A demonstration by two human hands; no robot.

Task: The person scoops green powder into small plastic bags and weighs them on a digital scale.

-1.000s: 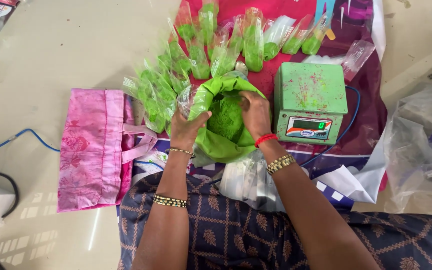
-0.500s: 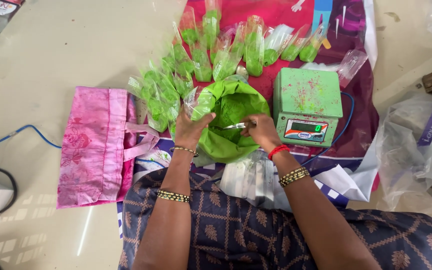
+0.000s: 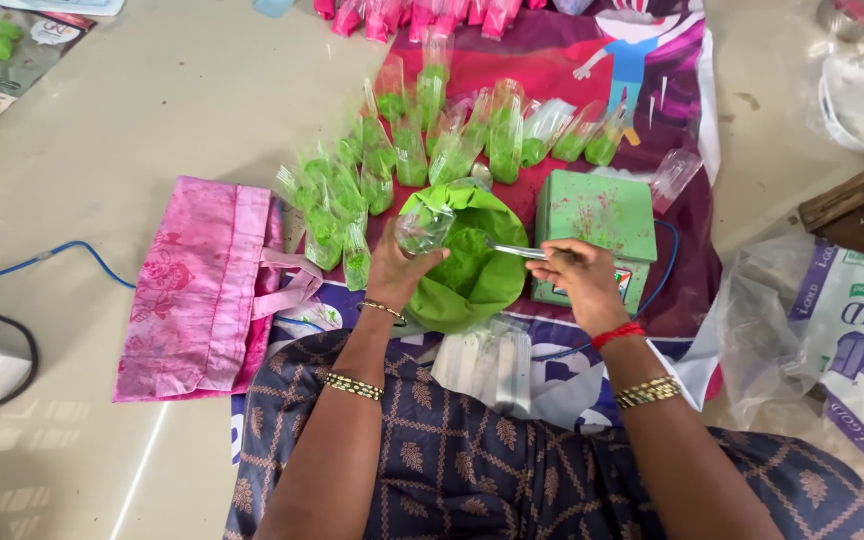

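Note:
My left hand (image 3: 399, 275) holds a small clear plastic pouch (image 3: 424, 226) over an open green bag of green powder (image 3: 470, 262). My right hand (image 3: 582, 281) grips a thin metal spoon (image 3: 512, 249) whose tip points into the green bag. Just behind my right hand stands a green weighing scale (image 3: 595, 215), dusted with pink. Several filled pouches of green powder (image 3: 412, 150) stand in a curve beyond the bag. A stack of empty clear pouches (image 3: 487, 362) lies on my lap edge.
A pink cloth bag (image 3: 202, 285) lies to the left on the floor. A blue cable (image 3: 52, 257) and a black cable run at far left. Pink filled pouches (image 3: 412, 15) line the top. A white printed sack (image 3: 832, 330) and a wooden leg (image 3: 862, 195) are at right.
My right hand has drawn back out of the green bag to the right, with the spoon in it. My left hand has lifted the clear pouch slightly. The view has shifted down.

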